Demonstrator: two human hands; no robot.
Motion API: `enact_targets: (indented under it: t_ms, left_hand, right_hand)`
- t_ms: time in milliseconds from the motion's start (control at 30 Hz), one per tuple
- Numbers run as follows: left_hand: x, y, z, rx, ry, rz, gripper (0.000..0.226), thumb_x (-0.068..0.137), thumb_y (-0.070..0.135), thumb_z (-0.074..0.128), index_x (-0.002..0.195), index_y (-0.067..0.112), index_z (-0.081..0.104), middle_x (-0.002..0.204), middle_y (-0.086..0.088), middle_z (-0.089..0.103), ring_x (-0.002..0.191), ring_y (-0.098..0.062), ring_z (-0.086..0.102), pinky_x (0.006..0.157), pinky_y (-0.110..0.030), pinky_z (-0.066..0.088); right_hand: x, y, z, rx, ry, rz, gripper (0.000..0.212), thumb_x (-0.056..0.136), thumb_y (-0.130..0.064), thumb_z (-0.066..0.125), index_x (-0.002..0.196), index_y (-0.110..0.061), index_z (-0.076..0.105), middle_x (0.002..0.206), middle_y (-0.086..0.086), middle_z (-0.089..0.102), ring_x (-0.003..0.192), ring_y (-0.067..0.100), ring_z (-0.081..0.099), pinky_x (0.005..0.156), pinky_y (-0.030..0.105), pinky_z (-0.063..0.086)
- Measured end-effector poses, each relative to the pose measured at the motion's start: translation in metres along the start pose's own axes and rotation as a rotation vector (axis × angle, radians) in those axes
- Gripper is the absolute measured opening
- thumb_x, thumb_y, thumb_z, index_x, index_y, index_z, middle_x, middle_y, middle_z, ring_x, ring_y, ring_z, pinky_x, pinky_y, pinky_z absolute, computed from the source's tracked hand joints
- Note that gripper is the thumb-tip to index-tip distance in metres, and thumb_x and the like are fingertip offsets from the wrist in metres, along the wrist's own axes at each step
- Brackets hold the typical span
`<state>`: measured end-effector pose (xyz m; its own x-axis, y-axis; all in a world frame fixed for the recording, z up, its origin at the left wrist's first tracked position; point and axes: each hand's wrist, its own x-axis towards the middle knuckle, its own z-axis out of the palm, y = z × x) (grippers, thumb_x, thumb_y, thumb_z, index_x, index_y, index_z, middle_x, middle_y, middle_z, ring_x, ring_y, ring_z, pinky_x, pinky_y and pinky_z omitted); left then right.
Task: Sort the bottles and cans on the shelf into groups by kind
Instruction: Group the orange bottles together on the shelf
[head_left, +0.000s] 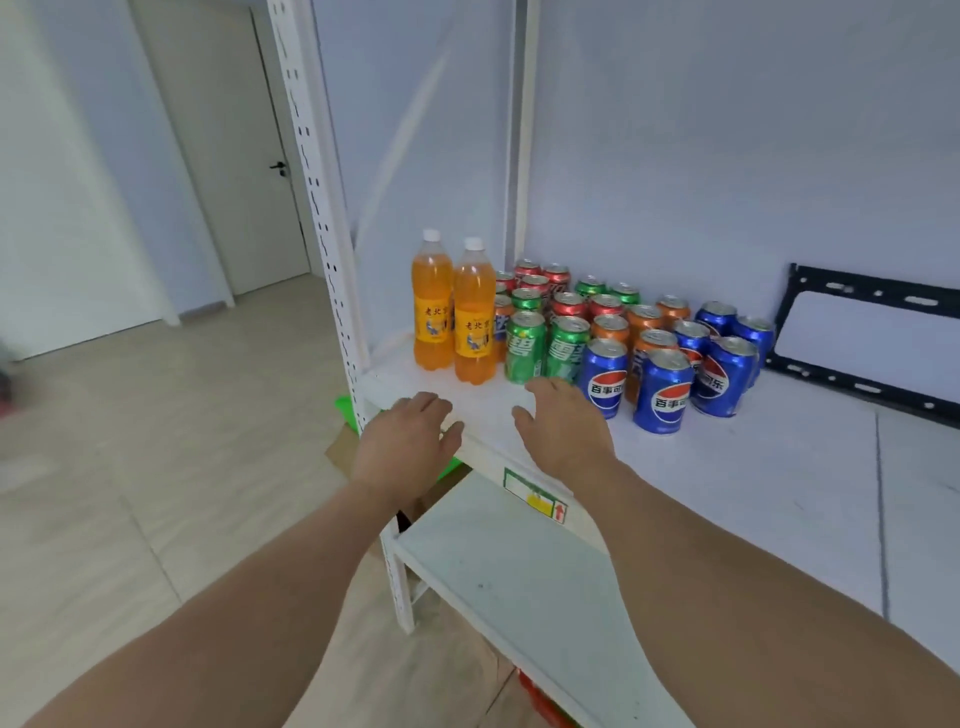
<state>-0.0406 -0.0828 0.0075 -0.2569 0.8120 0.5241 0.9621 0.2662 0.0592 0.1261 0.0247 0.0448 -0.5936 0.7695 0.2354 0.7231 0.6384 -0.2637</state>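
Both hands empty, fingers loosely spread: left hand (410, 441) and right hand (563, 431) over the shelf (753, 467) front edge. Bottles (452, 312) at the left corner, cans (623, 338) packed tight beside them, colours still mixed. Risk: reaching rear cans likely topples the front ones.
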Motion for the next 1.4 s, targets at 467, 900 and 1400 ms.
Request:
enact_targets:
  t_ms: [467, 900, 1400]
  left_hand:
    - [0.178, -0.106, 0.082, -1.087, -0.227, -0.6, 0.102, 0.076, 0.079, 0.04, 0.156, 0.023, 0.012, 0.159, -0.005, 0.027, 0.143, -0.024, 0.032, 0.113, -0.048, 0.033]
    - [0.201, -0.11, 0.106, -1.284, -0.349, -0.351, 0.053, 0.079, 0.074, 0.053, 0.116, 0.037, 0.049, 0.109, 0.005, 0.066, 0.101, -0.018, 0.065, 0.091, -0.046, 0.052]
    - [0.064, 0.107, 0.017, -1.632, -0.924, -0.215, 0.069, 0.075, 0.08, 0.049, 0.124, 0.033, 0.059, 0.11, -0.002, 0.073, 0.099, -0.023, 0.071, 0.092, -0.051, 0.053]
  right_hand:
    - [0.177, -0.072, 0.057, 0.844, 0.252, 0.389, 0.063, 0.085, -0.048, 0.069, 0.139, -0.037, 0.038, 0.117, -0.016, 0.056, 0.106, 0.009, 0.056, 0.085, 0.03, 0.043]
    - [0.148, -0.087, 0.065, 0.949, 0.424, 0.638, 0.034, 0.081, -0.043, 0.075, 0.102, -0.04, 0.048, 0.102, -0.018, 0.063, 0.09, 0.001, 0.062, 0.069, 0.019, 0.048]
    - [-0.125, -0.037, -0.01, 0.985, 0.818, 0.91, 0.056, 0.081, -0.052, 0.071, 0.13, -0.035, 0.048, 0.114, -0.006, 0.064, 0.102, 0.02, 0.063, 0.087, 0.047, 0.055]
